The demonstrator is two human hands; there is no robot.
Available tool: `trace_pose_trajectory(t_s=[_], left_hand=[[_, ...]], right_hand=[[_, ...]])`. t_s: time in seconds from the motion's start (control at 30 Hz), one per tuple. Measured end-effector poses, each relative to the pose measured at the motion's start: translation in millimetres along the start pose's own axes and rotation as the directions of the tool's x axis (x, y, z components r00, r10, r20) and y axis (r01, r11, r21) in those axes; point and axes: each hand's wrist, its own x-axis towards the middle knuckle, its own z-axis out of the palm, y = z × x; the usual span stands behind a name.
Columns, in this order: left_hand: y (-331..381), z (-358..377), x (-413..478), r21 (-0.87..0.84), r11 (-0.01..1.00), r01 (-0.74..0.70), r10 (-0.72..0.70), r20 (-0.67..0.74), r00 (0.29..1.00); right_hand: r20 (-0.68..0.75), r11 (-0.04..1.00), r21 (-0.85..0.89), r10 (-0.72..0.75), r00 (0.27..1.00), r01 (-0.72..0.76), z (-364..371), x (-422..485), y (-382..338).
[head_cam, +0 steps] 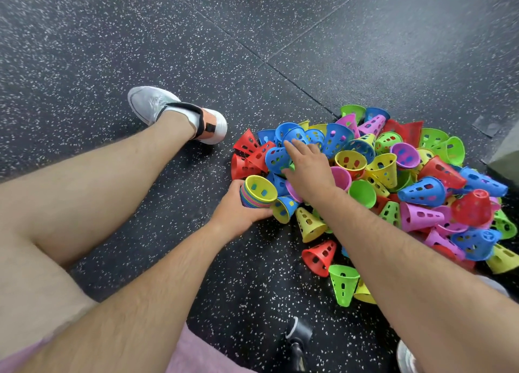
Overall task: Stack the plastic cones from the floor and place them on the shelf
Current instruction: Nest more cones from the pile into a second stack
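Observation:
A heap of perforated plastic cones in red, blue, yellow, green and pink lies on the dark speckled floor at the right. My left hand grips a nested stack of cones at the heap's near-left edge, open end up, with a yellow cone on top. My right hand reaches over the heap, its fingers spread around a blue cone lying on its side; thumb and fingertips touch it. No shelf is in view.
My left leg and a grey shoe stretch across the rubber floor to the left of the heap. A dark metal object sits near the bottom edge. A grey block is at the right edge.

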Motion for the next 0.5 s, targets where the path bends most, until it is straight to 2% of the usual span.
trace_pose_trajectory(t_s=[0.13,0.33,0.5], left_hand=[[-1.9,1.6,2.2,0.005,1.000,0.003,-0.004,0.012,1.000],[-5.2,1.3,3.6,0.011,1.000,0.021,-0.021,-0.002,1.000],[-7.1,-1.1,4.4,0.047,0.998,0.047,-0.046,-0.025,0.999]], right_hand=[[-0.076,0.991,0.129,0.031,0.997,-0.021,6.2,-1.1,-4.5],[-0.102,0.958,0.284,0.072,0.992,-0.041,8.2,-10.7,-11.8],[-0.118,0.854,0.496,0.246,0.962,-0.158,4.2,-14.1,-13.5]])
